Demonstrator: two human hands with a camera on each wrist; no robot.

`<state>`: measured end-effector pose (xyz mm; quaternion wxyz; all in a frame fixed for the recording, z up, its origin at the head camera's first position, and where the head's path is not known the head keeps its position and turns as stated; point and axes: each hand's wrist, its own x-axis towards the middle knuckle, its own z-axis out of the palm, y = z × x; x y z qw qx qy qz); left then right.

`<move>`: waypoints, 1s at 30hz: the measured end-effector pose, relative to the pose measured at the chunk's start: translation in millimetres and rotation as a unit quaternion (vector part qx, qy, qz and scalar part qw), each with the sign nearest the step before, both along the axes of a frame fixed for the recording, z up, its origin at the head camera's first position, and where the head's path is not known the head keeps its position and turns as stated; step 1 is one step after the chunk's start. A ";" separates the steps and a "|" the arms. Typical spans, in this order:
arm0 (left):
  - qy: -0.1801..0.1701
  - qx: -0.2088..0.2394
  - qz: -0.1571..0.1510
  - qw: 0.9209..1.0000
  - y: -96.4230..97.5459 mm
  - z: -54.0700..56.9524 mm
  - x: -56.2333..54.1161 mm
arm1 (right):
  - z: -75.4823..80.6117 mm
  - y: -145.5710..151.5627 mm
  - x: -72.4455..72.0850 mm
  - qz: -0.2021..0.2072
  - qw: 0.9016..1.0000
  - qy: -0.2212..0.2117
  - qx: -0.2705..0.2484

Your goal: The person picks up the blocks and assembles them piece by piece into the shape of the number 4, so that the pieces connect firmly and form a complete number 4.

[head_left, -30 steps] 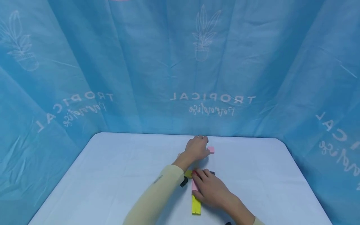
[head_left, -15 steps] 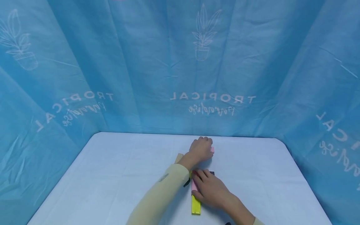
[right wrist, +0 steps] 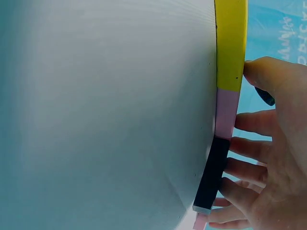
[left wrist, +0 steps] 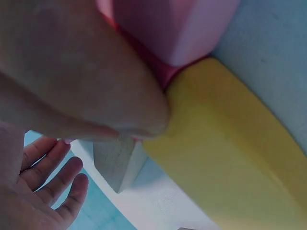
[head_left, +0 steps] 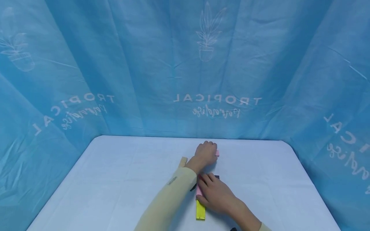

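At the far side of the table, my left hand (head_left: 206,153) has thumb and fingertips around a small pink block (head_left: 217,153). In the left wrist view, the outer fingers of that hand (left wrist: 55,184) are loosely extended. My right hand (head_left: 216,195) lies with spread fingers over a row of blocks. In the right wrist view its thumb touches a yellow block (right wrist: 230,45), and its fingers touch a pink block (right wrist: 226,114) and a black block (right wrist: 212,173). Another yellow block (left wrist: 225,143) meets a red piece (left wrist: 158,67) beside blurred right-hand fingers; the left sleeve hides that yellow block in the head view.
A beige block (head_left: 183,161) stands left of the left wrist. The left forearm's sleeve (head_left: 169,199) crosses close beside the right hand. A white-covered table (head_left: 124,179) is enclosed by blue printed curtains (head_left: 150,64).
My left hand has shifted right onto the small pink block, and its sleeve has come over the yellow block near the red piece. The right hand stays in place on the row.
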<state>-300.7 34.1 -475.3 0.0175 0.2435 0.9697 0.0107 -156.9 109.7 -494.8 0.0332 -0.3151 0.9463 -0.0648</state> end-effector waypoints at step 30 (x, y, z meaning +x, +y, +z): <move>-0.034 0.117 0.017 0.992 -6.8 7.6 1.9 | 1.1 -0.3 0.1 0.006 1.000 0.004 -0.001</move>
